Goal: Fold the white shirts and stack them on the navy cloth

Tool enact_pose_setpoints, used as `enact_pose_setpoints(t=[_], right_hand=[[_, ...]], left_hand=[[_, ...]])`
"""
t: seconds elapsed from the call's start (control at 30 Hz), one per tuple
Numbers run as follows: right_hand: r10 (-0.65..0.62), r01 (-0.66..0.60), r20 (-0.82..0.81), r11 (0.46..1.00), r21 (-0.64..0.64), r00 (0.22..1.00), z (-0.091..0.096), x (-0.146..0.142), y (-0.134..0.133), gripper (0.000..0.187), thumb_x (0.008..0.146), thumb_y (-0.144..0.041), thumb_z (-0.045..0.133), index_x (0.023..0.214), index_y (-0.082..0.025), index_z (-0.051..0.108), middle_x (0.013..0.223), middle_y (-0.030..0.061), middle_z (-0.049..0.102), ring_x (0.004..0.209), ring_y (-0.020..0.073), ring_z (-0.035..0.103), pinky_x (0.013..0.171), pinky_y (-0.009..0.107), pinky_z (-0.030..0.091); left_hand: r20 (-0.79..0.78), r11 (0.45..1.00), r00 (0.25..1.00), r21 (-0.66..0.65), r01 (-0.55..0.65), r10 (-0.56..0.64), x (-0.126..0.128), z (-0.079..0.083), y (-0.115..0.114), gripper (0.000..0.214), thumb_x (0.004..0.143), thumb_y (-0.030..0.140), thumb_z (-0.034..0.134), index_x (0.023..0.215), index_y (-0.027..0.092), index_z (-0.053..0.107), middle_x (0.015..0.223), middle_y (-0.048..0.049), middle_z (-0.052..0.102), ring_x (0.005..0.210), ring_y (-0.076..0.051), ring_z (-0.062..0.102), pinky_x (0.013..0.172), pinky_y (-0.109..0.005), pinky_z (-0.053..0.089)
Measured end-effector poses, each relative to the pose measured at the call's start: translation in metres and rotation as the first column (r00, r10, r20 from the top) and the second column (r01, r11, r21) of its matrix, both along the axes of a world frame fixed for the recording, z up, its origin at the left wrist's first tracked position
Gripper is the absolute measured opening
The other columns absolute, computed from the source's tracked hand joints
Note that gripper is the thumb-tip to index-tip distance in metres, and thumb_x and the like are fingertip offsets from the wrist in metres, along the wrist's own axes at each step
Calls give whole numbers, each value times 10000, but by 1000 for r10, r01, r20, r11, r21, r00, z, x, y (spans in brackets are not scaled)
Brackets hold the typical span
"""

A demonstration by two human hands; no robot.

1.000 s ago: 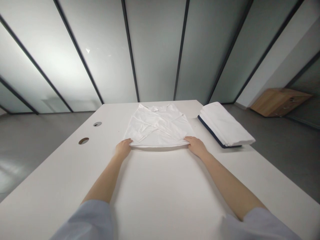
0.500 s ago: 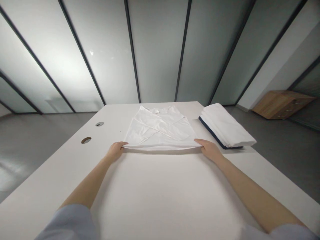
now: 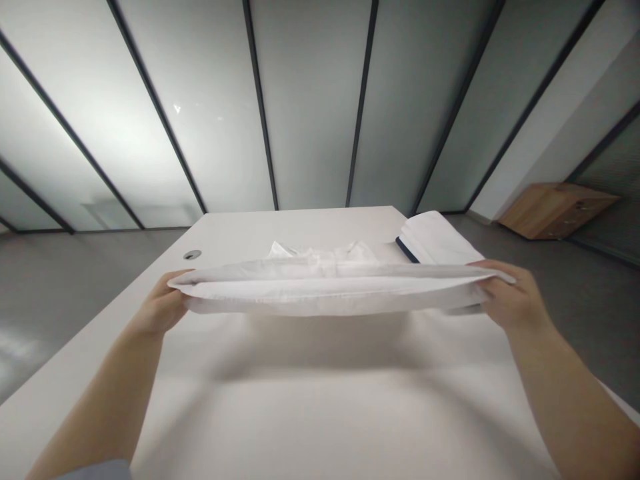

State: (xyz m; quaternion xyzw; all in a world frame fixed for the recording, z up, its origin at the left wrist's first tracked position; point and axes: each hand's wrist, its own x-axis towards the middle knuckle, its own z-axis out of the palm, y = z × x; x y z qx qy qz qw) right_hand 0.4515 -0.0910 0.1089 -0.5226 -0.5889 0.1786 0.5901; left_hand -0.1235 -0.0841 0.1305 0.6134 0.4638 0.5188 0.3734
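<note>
A white shirt (image 3: 320, 287) is stretched between my two hands, its near edge lifted above the table. My left hand (image 3: 163, 303) pinches the left corner of that edge. At the opposite corner, my right hand (image 3: 515, 293) grips the cloth between thumb and fingers. The raised edge hangs in a shallow curve and casts a shadow below. Beyond it, the crumpled collar end of the shirt shows low over the table; most of the body is hidden behind the lifted hem.
The white table (image 3: 320, 427) stretches away from me. A folded white cloth stack (image 3: 440, 237) with a dark blue layer (image 3: 407, 249) beneath lies at the right edge, partly behind my right hand. A round grommet (image 3: 193, 255) sits at the left. A wooden cabinet (image 3: 555, 210) stands beyond, by frosted panels.
Both hands have risen towards me and moved wider apart, lifting the shirt's near edge off the table. The edge now covers much of the shirt and part of the folded stack.
</note>
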Motion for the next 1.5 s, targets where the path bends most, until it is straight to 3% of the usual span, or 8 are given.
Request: enact_pose_setpoints(t=[0.17,0.33,0.47,0.6,0.77,0.87,1.17,1.5], right_hand=[[14,-26,-242,998,-50,970,22,-16,53,181,644,-356,680,740,-209,638,646,15,631,580,176,575,525,291,465],[-66,94,130,970,-225,989,-18,-39,133,302,804,-433,538,917,-177,653,840,58,699,852,257,640,749,366,505],[-49,357,619,851,-385,784,-65,-57,164,408,862,-351,512,1173,-103,603,1122,176,659,1073,288,597,908,366,438],[36,396,809,858,-326,587,-83,-88,154,565,899,-381,468,1388,-101,432,1345,206,522,1216,324,496,982,425,382],[230,155,862,931,-329,452,-84,-148,124,559,935,-487,368,1407,-194,430,1467,149,417,1321,324,384,1062,470,306],[321,159,851,896,-415,416,-94,-167,114,642,928,-590,304,1452,-225,374,1546,133,286,1397,363,249,1095,567,209],[296,309,836,830,-464,461,-115,-115,123,727,921,-626,257,1486,-171,308,1565,144,235,1426,315,207,1114,510,208],[277,303,836,840,-450,473,-119,-115,123,691,918,-614,285,1457,-188,360,1550,137,279,1414,305,244,1108,489,223]], left_hand=[[140,996,987,-42,-78,84,24,14,46,416,518,476,788,784,183,660,748,-42,691,720,-207,642,662,-295,519],[-233,956,960,-209,-205,155,38,-40,125,474,676,576,635,895,157,645,792,-53,691,792,-241,649,687,-338,515],[-682,855,687,-177,-488,251,46,-86,157,424,810,384,540,1156,144,585,1039,-120,687,1027,-263,623,845,-357,488],[-872,907,416,70,-416,258,78,-93,147,527,849,361,493,1335,160,473,1326,-152,549,1249,-280,484,1012,-386,398],[-945,992,322,27,-125,66,147,-94,121,602,893,514,397,1397,187,426,1439,-118,457,1344,-284,376,1094,-431,314],[-964,986,263,-69,-154,-26,169,-109,117,734,875,647,323,1469,215,325,1552,-124,280,1418,-344,233,1110,-570,221],[-972,943,234,-79,-324,-1,109,-127,123,805,871,698,240,1494,192,293,1575,-134,211,1437,-331,199,1135,-503,211],[-942,942,300,48,-333,154,103,-132,119,670,857,624,424,1372,198,472,1470,-120,430,1340,-289,400,1100,-432,316]])
